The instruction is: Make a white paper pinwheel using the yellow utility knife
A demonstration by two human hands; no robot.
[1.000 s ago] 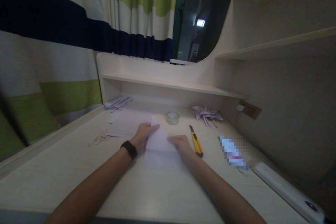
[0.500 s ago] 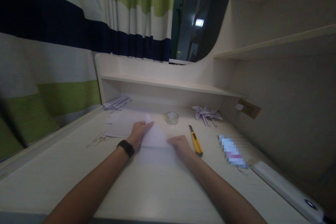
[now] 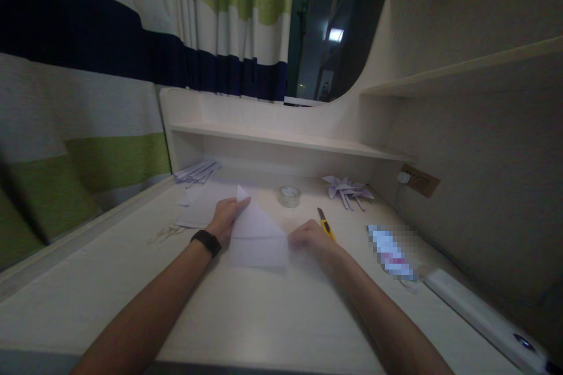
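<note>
A white sheet of paper point(image 3: 257, 253) lies on the desk in front of me, folded over at a slant so that its upper layer forms a triangle above a plain lower strip. My left hand point(image 3: 226, 217), with a black band on the wrist, is closed on the paper's left edge, thumb on top near the upper point. At the right corner of the fold, the curled fingers of my right hand point(image 3: 310, 235) pinch the paper, slightly smeared by motion. A yellow utility knife point(image 3: 325, 225) lies just beyond my right hand, its lower part hidden.
Behind the paper stands a roll of clear tape point(image 3: 289, 196). Paper pinwheels point(image 3: 347, 190) lie at the back right, rolled paper sticks point(image 3: 199, 171) at the back left above loose sheets point(image 3: 197, 205). Rubber bands point(image 3: 169, 231), a blurred-out phone point(image 3: 391, 252) and a white lamp bar point(image 3: 479, 310) flank them.
The paper and my left hand have shifted slightly left. My right hand has moved a little right and now covers the lower part of the knife.
</note>
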